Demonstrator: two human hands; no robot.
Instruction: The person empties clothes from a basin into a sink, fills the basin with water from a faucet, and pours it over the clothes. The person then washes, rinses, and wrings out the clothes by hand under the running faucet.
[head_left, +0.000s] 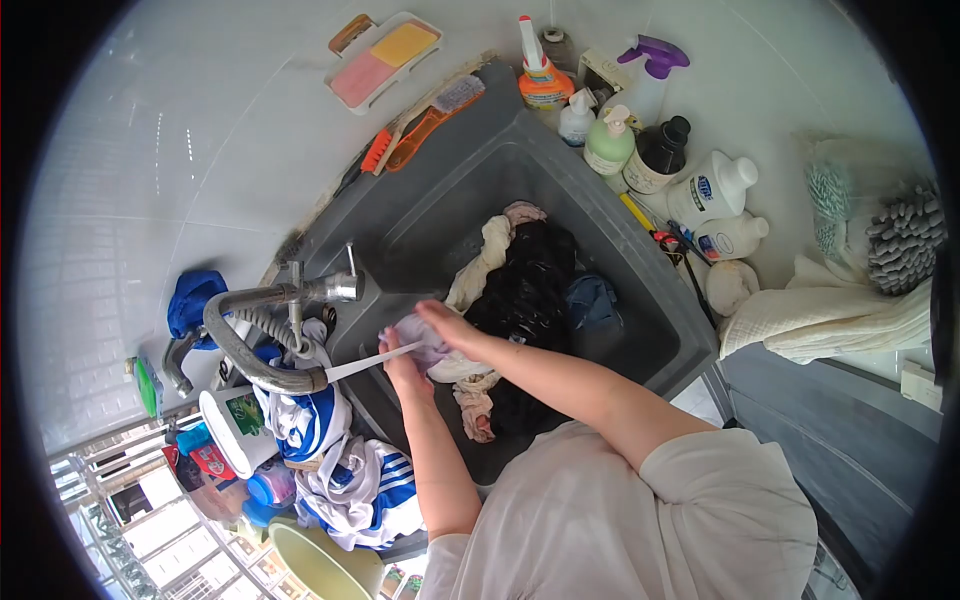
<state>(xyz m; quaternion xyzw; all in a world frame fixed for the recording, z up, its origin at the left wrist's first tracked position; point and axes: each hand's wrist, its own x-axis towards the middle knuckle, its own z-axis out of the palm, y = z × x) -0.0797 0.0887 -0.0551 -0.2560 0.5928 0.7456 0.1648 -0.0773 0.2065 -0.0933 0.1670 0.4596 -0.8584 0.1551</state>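
Observation:
Over the grey sink (440,205), a pale lilac cloth (425,338) lies between my two hands. Water from the metal faucet (270,375) runs onto it. My left hand (403,365) is on the faucet side of the cloth, its fingers wrapped against it. My right hand (450,330) presses on the cloth from the other side. Below and beyond the hands, black wet clothing (530,285) fills the middle of the sink, with a cream cloth (485,262), a pinkish cloth (475,405) and a dark blue cloth (594,302) around it.
Brushes (425,125) rest on the sink's back edge. Bottles, among them a green pump bottle (608,142), line the right rim. White and blue clothes (360,485) and a pale green basin (325,565) are at the lower left. A soap dish (385,60) hangs on the wall.

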